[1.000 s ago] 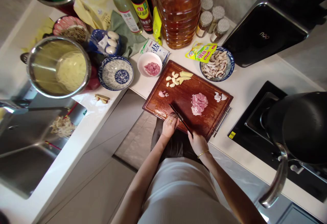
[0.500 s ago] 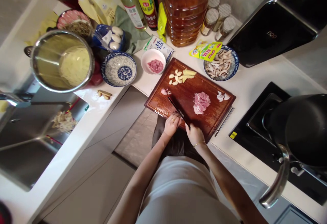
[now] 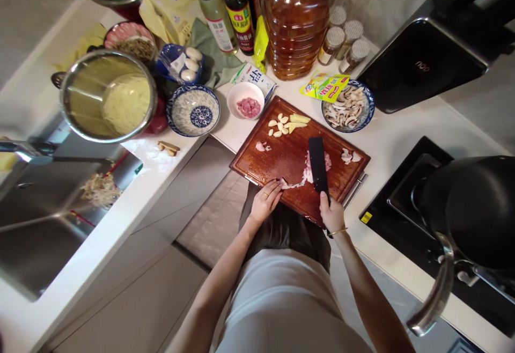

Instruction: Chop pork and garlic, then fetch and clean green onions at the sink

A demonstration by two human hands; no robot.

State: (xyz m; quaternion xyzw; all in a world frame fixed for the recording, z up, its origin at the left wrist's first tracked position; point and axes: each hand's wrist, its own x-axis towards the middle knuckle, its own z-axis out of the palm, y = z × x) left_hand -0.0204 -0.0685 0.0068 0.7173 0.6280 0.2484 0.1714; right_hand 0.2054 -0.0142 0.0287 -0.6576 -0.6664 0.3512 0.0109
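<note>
On the wooden cutting board (image 3: pixel 257 162), my left hand (image 3: pixel 266 201) is at the near edge, its fingers together and pressing on the end of a pale strip of meat (image 3: pixel 295 184). My right hand (image 3: pixel 332 213) is wrapped round the handle of a black-bladed cleaver (image 3: pixel 317 162). The blade lies over chopped pink meat (image 3: pixel 328 161) and hides part of it. Toward the board's far side are garlic cloves (image 3: pixel 277 125) and ginger pieces (image 3: pixel 298 121). A small meat scrap (image 3: pixel 263 146) sits at the left, and pale trimmings (image 3: pixel 351 155) lie near the right edge.
Behind the board stand a white bowl of meat (image 3: pixel 246 101), a patterned bowl (image 3: pixel 193 110) and a bowl of sliced mushrooms (image 3: pixel 350 109). A metal pot (image 3: pixel 108 95) is at the left, above the sink (image 3: pixel 36 197). A black wok (image 3: pixel 483 208) sits on the stove at the right.
The cleaver has swung right, from beside my left hand to over the chopped meat, my right hand moving with it. A meat strip now shows between the left fingertips and the pile.
</note>
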